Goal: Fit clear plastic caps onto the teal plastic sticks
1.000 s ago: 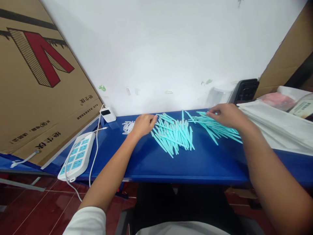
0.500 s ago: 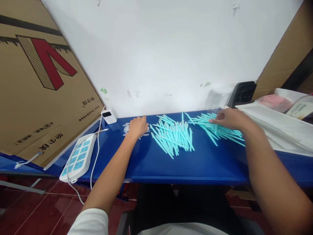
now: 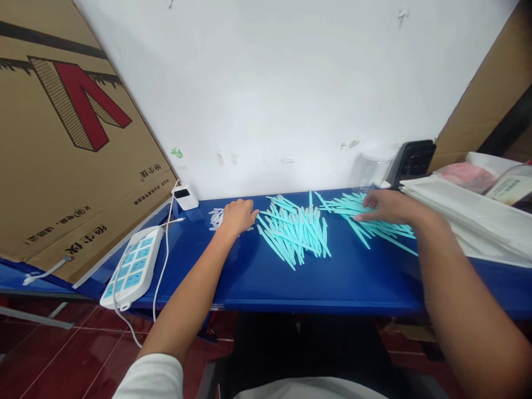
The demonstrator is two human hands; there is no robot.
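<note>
My left hand (image 3: pixel 238 217) rests over a small heap of clear plastic pieces (image 3: pixel 215 220) on the blue table (image 3: pixel 266 285). Its fingers point down and are hidden behind its back, with the thumb sticking out to the right. Just right of it lies a pile of slim turquoise sticks (image 3: pixel 297 233), many with clear caps at one end. Over a second pile of turquoise sticks (image 3: pixel 347 204) is my right hand (image 3: pixel 384 205). Thumb and forefinger stand apart there, with no stick visible between them; the other fingers are partly hidden.
A white power strip (image 3: pixel 135 266) with cables lies at the left, near a small white device (image 3: pixel 185 197). Behind the right pile stand a clear jar (image 3: pixel 372 169) and a black object (image 3: pixel 415 160). White bags or sheets (image 3: pixel 465 216) are stacked at the right. A large carton (image 3: pixel 83 166) borders the left side.
My right thumb and forefinger have parted over the right pile; they were close together before. My left hand has shifted slightly right, with its thumb now further out.
</note>
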